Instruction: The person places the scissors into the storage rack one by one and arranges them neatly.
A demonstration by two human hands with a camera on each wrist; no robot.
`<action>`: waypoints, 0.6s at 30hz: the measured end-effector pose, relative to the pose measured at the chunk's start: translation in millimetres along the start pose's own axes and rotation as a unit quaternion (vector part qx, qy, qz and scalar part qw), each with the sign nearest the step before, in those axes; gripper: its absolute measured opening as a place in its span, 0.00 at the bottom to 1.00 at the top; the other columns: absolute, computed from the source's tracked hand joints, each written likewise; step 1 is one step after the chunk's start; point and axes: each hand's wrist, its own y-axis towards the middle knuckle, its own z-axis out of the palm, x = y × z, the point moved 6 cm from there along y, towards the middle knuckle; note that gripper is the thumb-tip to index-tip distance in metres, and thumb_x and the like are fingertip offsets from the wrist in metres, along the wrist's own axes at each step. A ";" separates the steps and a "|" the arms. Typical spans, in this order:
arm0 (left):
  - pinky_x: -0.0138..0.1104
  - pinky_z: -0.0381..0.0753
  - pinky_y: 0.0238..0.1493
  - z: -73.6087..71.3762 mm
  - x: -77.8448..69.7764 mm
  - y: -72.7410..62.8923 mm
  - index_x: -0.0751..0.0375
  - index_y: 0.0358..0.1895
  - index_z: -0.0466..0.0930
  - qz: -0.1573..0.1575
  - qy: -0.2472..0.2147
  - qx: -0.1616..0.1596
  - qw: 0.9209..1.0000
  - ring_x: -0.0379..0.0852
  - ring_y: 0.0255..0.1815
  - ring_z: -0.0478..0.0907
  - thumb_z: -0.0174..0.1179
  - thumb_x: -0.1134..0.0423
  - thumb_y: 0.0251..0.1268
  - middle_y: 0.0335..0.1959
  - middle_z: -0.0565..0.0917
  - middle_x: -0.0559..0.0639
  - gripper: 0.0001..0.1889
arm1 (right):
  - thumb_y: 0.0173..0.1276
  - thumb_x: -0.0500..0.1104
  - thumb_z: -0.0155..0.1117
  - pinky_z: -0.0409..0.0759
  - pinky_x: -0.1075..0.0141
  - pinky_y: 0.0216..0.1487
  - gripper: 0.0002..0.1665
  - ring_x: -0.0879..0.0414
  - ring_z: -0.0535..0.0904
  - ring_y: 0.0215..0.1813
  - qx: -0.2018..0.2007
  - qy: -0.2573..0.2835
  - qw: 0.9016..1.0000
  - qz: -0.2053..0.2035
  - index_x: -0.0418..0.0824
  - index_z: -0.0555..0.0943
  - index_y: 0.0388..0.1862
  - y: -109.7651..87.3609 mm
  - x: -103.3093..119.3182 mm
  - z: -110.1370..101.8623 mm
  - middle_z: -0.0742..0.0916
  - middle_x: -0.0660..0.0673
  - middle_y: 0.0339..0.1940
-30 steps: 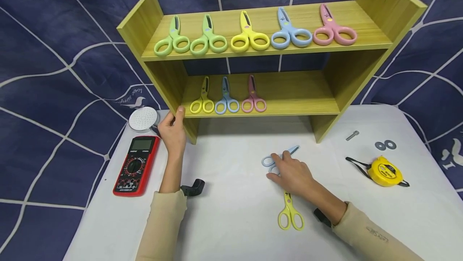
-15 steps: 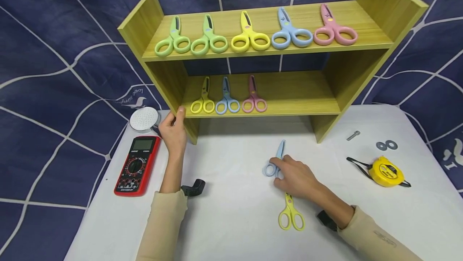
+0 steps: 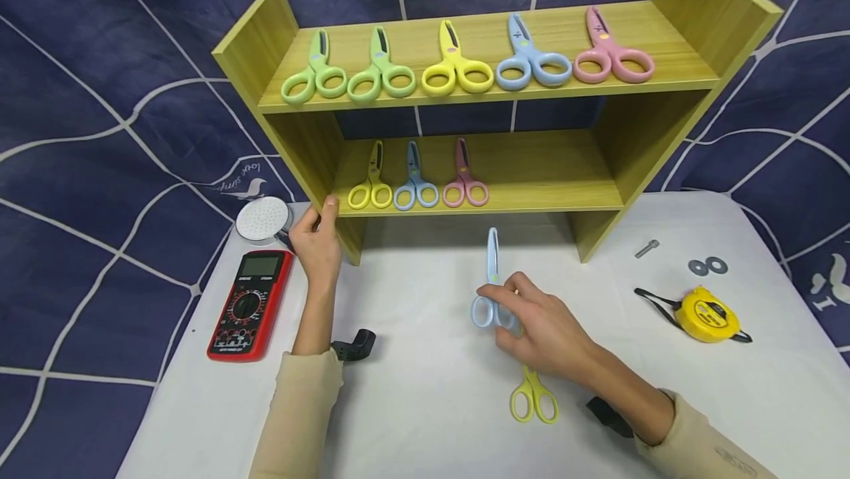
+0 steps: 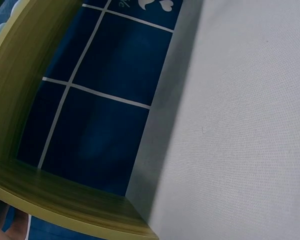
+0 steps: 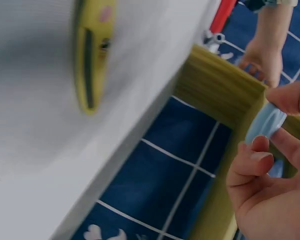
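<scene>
My right hand (image 3: 546, 328) pinches light blue scissors (image 3: 493, 265) by the handle loops, blades pointing towards the shelf. In the right wrist view, thumb and fingers hold a light blue handle loop (image 5: 266, 122). Yellow scissors (image 3: 534, 396) lie on the table just below that hand, their blades hidden by it. At the wooden shelf (image 3: 531, 206), my left hand (image 3: 319, 243) grips the lower left corner, thumb on the board's front edge. On the lower board lie yellow scissors (image 3: 373, 182), blue scissors (image 3: 415, 182) and pink scissors (image 3: 465, 182) side by side.
Several scissors line the top board, including yellow scissors (image 3: 457, 69) and pink scissors (image 3: 609, 54). At left are a shower head (image 3: 263, 219) and a red multimeter (image 3: 251, 305). To the right lie a bolt (image 3: 647, 249), washers (image 3: 716, 266) and a yellow tape measure (image 3: 709, 315).
My right hand has lifted the light blue scissors off the table, turning them from slanting right to blades pointing at the shelf, and shifted slightly left. The left hand stays put.
</scene>
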 end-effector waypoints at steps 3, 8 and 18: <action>0.31 0.72 0.38 0.0 0.8 0.0 0.76 0.36 0.86 -0.004 0.001 0.001 1.000 0.40 0.33 0.75 0.63 0.63 0.66 0.27 0.84 0.38 0.14 | 0.51 0.35 0.68 0.64 0.75 0.19 0.32 0.65 0.63 0.22 -0.038 -0.008 0.999 -0.038 0.46 0.78 0.58 2.4 10.0 -9.5 0.76 0.49 0.40; 0.30 0.72 0.38 -0.6 5.2 2.1 0.77 0.36 0.85 -0.006 -0.002 -0.005 1.000 0.38 0.33 0.75 0.63 0.64 0.66 0.26 0.83 0.36 0.13 | 0.52 0.34 0.67 0.64 0.75 0.18 0.31 0.67 0.61 0.19 -0.075 -0.018 0.996 -0.051 0.45 0.78 0.59 9.4 13.6 -23.8 0.76 0.47 0.42; 0.28 0.70 0.37 3.3 -31.9 -9.6 0.83 0.35 0.82 -0.011 0.003 -0.004 1.000 0.35 0.31 0.73 0.60 0.69 0.66 0.25 0.81 0.37 0.13 | 0.55 0.32 0.66 0.68 0.69 0.20 0.34 0.65 0.66 0.21 -0.115 -0.045 0.992 -0.001 0.42 0.77 0.64 20.9 2.5 -41.7 0.79 0.44 0.43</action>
